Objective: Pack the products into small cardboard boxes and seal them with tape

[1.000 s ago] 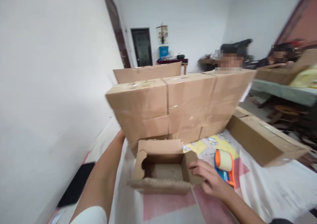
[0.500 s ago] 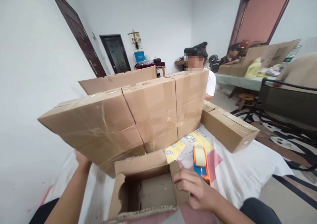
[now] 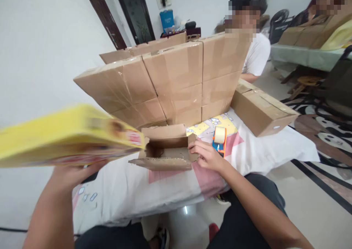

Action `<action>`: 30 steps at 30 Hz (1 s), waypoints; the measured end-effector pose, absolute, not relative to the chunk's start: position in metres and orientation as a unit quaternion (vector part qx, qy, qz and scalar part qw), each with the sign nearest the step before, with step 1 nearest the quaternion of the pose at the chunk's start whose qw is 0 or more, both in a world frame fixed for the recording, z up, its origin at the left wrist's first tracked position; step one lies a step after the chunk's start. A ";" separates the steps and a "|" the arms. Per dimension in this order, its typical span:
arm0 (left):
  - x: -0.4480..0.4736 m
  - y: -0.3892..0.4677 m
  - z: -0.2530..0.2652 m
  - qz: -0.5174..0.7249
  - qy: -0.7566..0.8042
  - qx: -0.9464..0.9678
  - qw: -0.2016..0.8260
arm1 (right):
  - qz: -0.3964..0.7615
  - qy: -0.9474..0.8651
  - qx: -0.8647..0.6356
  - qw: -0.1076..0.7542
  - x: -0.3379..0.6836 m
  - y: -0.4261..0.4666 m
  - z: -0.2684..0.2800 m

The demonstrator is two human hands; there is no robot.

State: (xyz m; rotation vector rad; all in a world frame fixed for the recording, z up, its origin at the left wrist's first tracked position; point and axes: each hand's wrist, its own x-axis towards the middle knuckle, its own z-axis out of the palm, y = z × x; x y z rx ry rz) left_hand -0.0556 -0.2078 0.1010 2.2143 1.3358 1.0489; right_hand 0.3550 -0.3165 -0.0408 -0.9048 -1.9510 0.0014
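My left hand (image 3: 79,172) grips a yellow printed box (image 3: 68,135) from below and holds it raised at the left, blurred by motion. One end of it reaches the left edge of an open cardboard box (image 3: 163,164) on the cloth. My right hand (image 3: 206,154) has its fingers wrapped over the right flap of that open box. Inside, the part I can see is bare cardboard. Just right of my right hand lies a tape dispenser (image 3: 220,141), orange and blue with a roll of pale tape.
Behind the open box stands a wall of taped cardboard boxes (image 3: 176,73). A closed long carton (image 3: 264,109) lies at the right on the patterned cloth (image 3: 176,190). Across the table sits a person in a white shirt (image 3: 257,56); another person works at a further table (image 3: 305,56).
My left hand has come up from behind the left of the carton wall with the yellow box. My right hand stays on the flap. The view has tilted down.
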 end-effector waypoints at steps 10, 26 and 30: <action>0.093 -0.206 0.100 -0.108 0.316 0.942 -0.003 | -0.005 -0.804 -0.357 0.475 0.359 -0.325 -0.046; 0.083 -0.205 0.056 -0.059 0.257 0.964 0.026 | 0.029 -0.746 -0.422 0.514 0.367 -0.318 -0.034; 0.098 -0.215 0.051 -0.079 0.221 0.970 -0.062 | 0.065 -0.712 -0.442 0.542 0.358 -0.307 -0.030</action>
